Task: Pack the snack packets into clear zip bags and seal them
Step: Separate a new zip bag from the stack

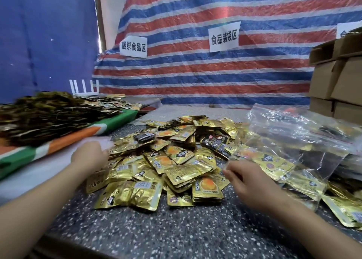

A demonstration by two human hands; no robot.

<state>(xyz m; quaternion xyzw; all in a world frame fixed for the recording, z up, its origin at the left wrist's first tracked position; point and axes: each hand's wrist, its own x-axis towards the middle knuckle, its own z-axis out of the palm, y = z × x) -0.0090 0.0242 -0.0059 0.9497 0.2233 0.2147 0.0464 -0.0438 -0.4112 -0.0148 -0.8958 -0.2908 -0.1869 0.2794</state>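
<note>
A heap of gold snack packets (172, 160), with a few dark ones mixed in, lies on the speckled table (176, 231). My left hand (90, 157) is motion-blurred at the heap's left edge, touching the packets there; its fingers are unclear. My right hand (244, 178) is at the heap's right side. It pinches the near corner of a clear zip bag (274, 162) that has gold packets inside. The bag lies tilted over more packets.
Filled clear zip bags (305, 133) are piled at the right, with loose gold packets (344, 209) in front. Cardboard boxes (333, 78) are stacked at the far right. Another packet heap (49, 113) sits on a green, white and orange cloth (82, 137) at the left. A striped tarp (195, 72) closes the back.
</note>
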